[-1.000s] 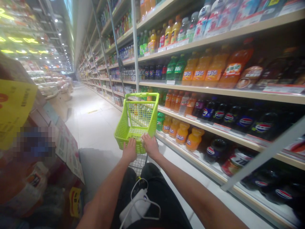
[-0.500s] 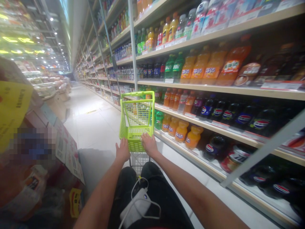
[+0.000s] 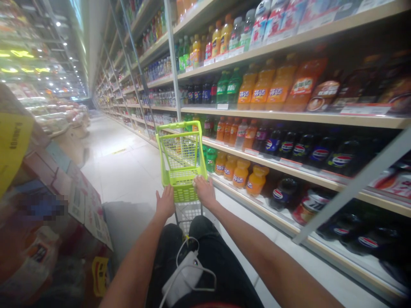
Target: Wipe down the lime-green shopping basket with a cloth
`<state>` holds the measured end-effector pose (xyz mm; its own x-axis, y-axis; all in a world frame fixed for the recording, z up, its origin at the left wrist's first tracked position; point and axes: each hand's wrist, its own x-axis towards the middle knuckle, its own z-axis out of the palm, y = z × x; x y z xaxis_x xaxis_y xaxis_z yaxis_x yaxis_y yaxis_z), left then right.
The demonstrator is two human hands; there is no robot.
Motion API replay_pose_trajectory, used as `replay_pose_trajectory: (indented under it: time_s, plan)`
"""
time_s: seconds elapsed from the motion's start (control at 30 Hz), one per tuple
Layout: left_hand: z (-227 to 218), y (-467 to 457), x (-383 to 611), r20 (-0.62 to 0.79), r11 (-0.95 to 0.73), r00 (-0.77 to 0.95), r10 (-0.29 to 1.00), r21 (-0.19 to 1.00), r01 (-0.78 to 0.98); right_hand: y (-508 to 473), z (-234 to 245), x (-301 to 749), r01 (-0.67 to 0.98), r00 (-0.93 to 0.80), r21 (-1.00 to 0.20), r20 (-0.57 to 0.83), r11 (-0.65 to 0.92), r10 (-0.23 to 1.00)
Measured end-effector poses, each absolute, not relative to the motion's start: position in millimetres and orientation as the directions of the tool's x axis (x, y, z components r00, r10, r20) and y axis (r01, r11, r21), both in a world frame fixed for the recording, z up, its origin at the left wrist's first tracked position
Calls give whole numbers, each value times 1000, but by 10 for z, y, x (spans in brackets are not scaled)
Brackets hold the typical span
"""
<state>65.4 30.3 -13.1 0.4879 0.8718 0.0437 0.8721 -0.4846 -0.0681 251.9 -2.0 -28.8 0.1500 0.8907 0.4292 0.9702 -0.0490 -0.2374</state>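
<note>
Ahead of my knees stands a lime-green shopping cart [image 3: 186, 195] with a slatted plastic basket. My left hand [image 3: 165, 202] is at the basket's near left corner, its fingers on the rim and one finger sticking out to the side. At the near right corner my right hand [image 3: 206, 191] is closed over the rim, with the fingertips on the green plastic. The undersides of both hands are hidden. A white device with a cable [image 3: 183, 276] hangs in front of my dark trousers.
Shelves of drink bottles [image 3: 257, 87] run along the right side, with large cola bottles [image 3: 282, 193] low down. A slanted metal bar [image 3: 349, 188] crosses them. Stacked boxes [image 3: 85, 205] and a yellow sign [image 3: 14, 145] stand close on the left. The pale floor aisle [image 3: 118, 160] leads ahead.
The shelves have shifted slightly left in view. The cart's top has swung a little left, while my right hand has moved slightly right along with the basket's near edge.
</note>
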Motion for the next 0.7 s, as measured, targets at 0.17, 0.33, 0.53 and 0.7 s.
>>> replay_pose_trajectory:
  time_s: [0.17, 0.33, 0.53, 0.7]
  plan:
    - [-116, 290, 683, 28, -489, 492, 870, -81, 869, 156, -374, 2166, 972, 21, -218, 447, 87, 894]
    - [-66, 300, 637, 16, -476, 479, 878, -81, 876, 282, -441, 2021, 966, -93, -172, 460, 191, 883]
    - [-19, 348, 584, -9, -445, 446, 895, -91, 891, 121, -446, 2480, 976, 93, -218, 488, 18, 868]
    - [-51, 414, 601, -24, -450, 450, 893, -92, 888, 189, -404, 2494, 965, 166, -255, 440, -54, 883]
